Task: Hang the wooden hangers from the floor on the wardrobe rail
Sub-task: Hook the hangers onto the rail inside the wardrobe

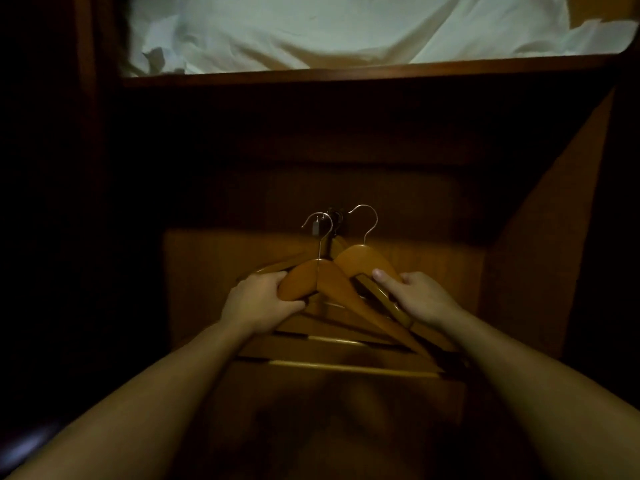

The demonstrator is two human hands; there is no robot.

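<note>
Several wooden hangers with metal hooks lie stacked on the wooden floor of a dark wardrobe. My left hand [258, 299] grips the left shoulder of the front hanger [325, 284], whose hook [320, 225] points away from me. My right hand [420, 297] is closed on the right arm of a second hanger [360, 259], thumb on top; its hook [367, 220] rises beside the first. More hangers [346, 367] lie underneath, their bars showing near me. No rail is in view.
A wooden shelf edge [346, 72] crosses above, with crumpled white bedding [311, 29] on it. A wooden side panel [540, 237] stands at the right. The left side is in deep shadow.
</note>
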